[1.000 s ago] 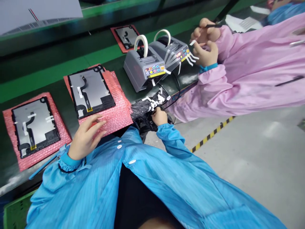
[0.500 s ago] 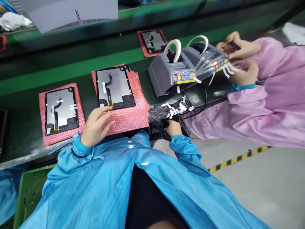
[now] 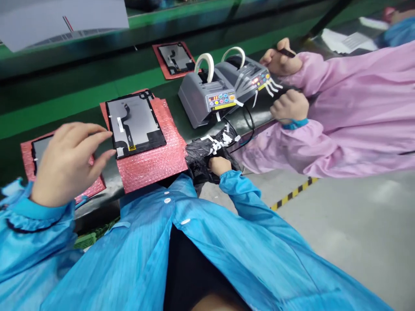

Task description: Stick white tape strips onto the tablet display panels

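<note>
My left hand (image 3: 69,160) is lifted above the belt with its fingers spread and nothing in it. It hovers over the left pink bubble-wrap pad (image 3: 94,183) and its panel (image 3: 40,149), beside the middle panel (image 3: 134,123) on another pink pad (image 3: 152,162). My right hand (image 3: 218,165) reaches into a black plastic bag (image 3: 197,153) at the table edge, fingers curled and partly hidden. White tape strips (image 3: 218,142) stick to the bag's rim.
Two grey tape dispensers (image 3: 207,97) (image 3: 249,77) with white rolls stand on the green belt (image 3: 65,103). A co-worker in a pink coat (image 3: 340,116) holds a dark tool (image 3: 287,52) beside them. A third panel (image 3: 175,58) lies farther back. Yellow-black floor tape (image 3: 292,194) runs below.
My left hand has lifted off the middle pink pad and moved left and up. My right hand stays in the black bag. The co-worker's hands have shifted near the dispensers.
</note>
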`<state>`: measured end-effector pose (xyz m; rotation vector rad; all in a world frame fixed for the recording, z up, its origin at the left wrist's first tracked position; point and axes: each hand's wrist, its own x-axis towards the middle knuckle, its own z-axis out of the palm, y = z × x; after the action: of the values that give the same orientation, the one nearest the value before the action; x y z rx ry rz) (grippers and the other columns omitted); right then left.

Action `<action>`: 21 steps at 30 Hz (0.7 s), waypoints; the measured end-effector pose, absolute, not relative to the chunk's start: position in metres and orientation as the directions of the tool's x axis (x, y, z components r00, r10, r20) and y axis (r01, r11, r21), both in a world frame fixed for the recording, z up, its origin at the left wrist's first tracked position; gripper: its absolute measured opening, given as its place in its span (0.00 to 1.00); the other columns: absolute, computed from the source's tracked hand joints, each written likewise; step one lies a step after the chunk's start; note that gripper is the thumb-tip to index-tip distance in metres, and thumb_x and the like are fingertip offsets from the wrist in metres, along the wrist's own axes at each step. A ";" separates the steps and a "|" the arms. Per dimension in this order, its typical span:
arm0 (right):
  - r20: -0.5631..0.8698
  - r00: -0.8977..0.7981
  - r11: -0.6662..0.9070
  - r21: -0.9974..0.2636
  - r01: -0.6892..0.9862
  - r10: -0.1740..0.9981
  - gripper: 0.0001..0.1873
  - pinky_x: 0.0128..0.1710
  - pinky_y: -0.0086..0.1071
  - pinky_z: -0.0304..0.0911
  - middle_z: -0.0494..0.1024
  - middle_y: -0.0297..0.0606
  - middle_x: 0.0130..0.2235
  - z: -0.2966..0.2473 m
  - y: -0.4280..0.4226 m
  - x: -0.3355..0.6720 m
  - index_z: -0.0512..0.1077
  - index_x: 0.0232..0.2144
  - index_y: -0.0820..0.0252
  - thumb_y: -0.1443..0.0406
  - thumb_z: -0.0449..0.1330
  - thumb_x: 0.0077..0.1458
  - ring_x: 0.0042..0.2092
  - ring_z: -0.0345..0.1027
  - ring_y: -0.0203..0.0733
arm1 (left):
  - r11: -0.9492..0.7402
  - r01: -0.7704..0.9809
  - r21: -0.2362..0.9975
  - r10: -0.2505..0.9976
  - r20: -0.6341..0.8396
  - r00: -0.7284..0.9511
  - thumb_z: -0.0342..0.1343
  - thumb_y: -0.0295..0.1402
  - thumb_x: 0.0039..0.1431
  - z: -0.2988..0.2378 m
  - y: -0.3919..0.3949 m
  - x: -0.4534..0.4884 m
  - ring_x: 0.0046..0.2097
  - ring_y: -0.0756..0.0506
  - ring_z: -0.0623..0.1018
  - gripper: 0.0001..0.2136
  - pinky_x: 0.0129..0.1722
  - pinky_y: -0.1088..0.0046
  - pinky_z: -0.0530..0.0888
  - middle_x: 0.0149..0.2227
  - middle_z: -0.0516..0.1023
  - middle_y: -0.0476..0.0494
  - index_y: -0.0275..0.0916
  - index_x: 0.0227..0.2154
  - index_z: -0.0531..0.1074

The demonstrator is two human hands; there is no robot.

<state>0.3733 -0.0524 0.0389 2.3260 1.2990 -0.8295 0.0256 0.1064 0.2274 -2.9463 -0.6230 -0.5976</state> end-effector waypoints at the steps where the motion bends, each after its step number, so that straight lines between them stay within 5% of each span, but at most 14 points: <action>1: -0.640 0.402 -0.519 0.007 0.855 0.655 0.19 0.51 0.39 0.67 0.78 0.53 0.53 0.042 -0.053 0.376 0.78 0.49 0.62 0.72 0.54 0.58 0.56 0.73 0.55 | -0.923 0.385 0.005 0.360 0.366 0.858 0.52 0.38 0.68 0.233 0.116 0.031 0.46 0.29 0.78 0.16 0.45 0.46 0.75 0.44 0.78 0.28 0.30 0.47 0.75; 4: -0.557 0.449 -0.598 -0.112 0.793 0.699 0.17 0.48 0.37 0.68 0.81 0.49 0.47 0.055 -0.055 0.386 0.78 0.46 0.61 0.71 0.61 0.54 0.51 0.76 0.51 | -0.932 0.363 0.014 0.351 0.288 0.891 0.46 0.49 0.69 0.238 0.153 0.050 0.47 0.32 0.78 0.28 0.48 0.46 0.75 0.44 0.78 0.29 0.24 0.47 0.76; 7: -0.277 0.647 -0.673 -0.536 0.509 0.710 0.07 0.37 0.31 0.68 0.80 0.40 0.28 0.072 -0.047 0.397 0.77 0.30 0.64 0.67 0.59 0.58 0.32 0.74 0.39 | -0.912 0.408 0.036 0.405 0.223 0.887 0.40 0.58 0.68 0.225 0.194 0.066 0.46 0.40 0.78 0.36 0.51 0.49 0.73 0.42 0.79 0.36 0.25 0.46 0.77; 10: -0.230 0.798 -0.440 -0.897 0.049 0.557 0.12 0.24 0.24 0.61 0.73 0.32 0.22 0.087 -0.022 0.403 0.71 0.26 0.63 0.64 0.58 0.60 0.22 0.65 0.30 | -0.913 0.402 0.062 0.406 0.216 0.888 0.39 0.57 0.69 0.201 0.227 0.068 0.45 0.46 0.76 0.35 0.54 0.54 0.72 0.42 0.79 0.39 0.27 0.44 0.78; 14: -0.394 0.730 -0.253 -0.919 -0.302 0.559 0.15 0.20 0.20 0.57 0.73 0.32 0.22 0.093 0.014 0.401 0.68 0.25 0.63 0.58 0.63 0.57 0.21 0.64 0.27 | -0.915 0.394 0.087 0.402 0.267 0.876 0.47 0.49 0.69 0.175 0.249 0.053 0.44 0.47 0.76 0.24 0.54 0.56 0.72 0.42 0.81 0.42 0.32 0.41 0.79; 21: -0.140 0.868 -0.155 -0.985 -0.074 0.476 0.11 0.19 0.24 0.53 0.67 0.28 0.18 0.104 0.018 0.383 0.67 0.19 0.55 0.68 0.61 0.50 0.19 0.57 0.28 | -0.896 0.398 0.197 0.432 0.189 0.882 0.48 0.45 0.68 0.161 0.248 0.033 0.49 0.41 0.74 0.20 0.58 0.48 0.67 0.47 0.81 0.41 0.36 0.42 0.79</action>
<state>0.3826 0.0177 0.1038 4.2609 0.8080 -1.2657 0.0333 0.2483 0.1608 -3.1950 -0.7090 -0.3783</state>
